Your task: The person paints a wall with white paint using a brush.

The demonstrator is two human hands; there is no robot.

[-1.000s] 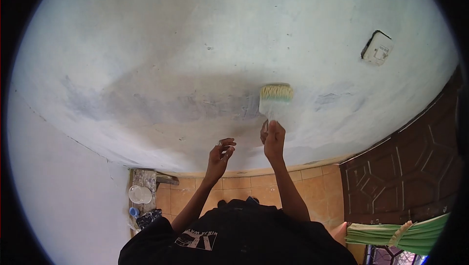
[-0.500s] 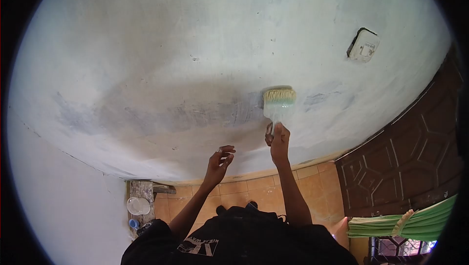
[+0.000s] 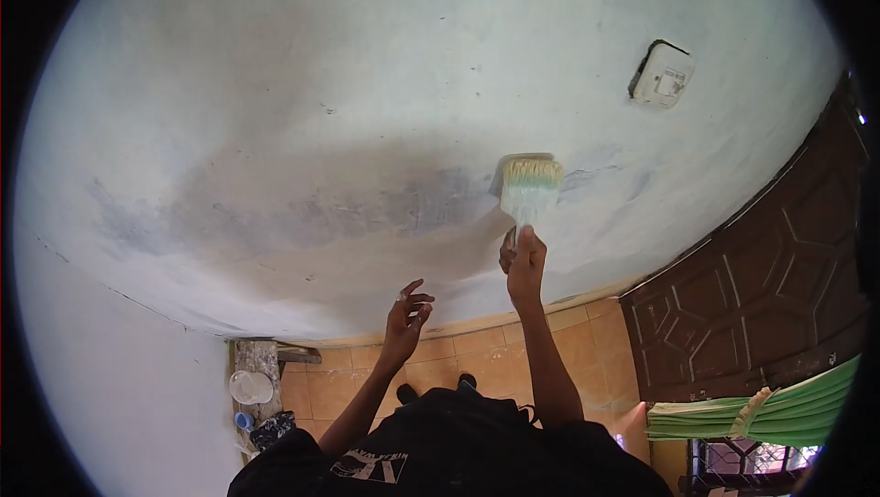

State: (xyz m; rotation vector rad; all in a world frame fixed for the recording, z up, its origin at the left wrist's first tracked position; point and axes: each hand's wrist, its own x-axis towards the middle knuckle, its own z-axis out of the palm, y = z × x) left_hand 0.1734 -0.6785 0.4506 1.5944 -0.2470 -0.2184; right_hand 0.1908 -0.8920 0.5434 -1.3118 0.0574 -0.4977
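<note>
A wide paintbrush (image 3: 532, 187) with pale bristles and a whitish, paint-smeared body is gripped by its handle in my right hand (image 3: 524, 263). Its bristles point up and lie close against the wall (image 3: 403, 84), throwing a small shadow beside them. Grey, scuffed patches run across the wall to both sides of the brush. My left hand (image 3: 405, 321) hovers low in front of the wall, fingers loosely bent and apart, holding nothing. White smears show on its fingers.
A white switch box (image 3: 664, 75) is fixed to the wall at upper right. At lower left a worn wooden bench (image 3: 261, 353) carries a white tub (image 3: 249, 387) and a blue cup (image 3: 244, 421). A dark panelled door (image 3: 752, 286) and green curtain (image 3: 797, 401) stand right, above orange floor tiles (image 3: 431, 374).
The view has shifted slightly, with the wall and switch box sliding left. The brush has moved a little to the right along the wall, still in my right hand. My left hand's fingers have spread somewhat.
</note>
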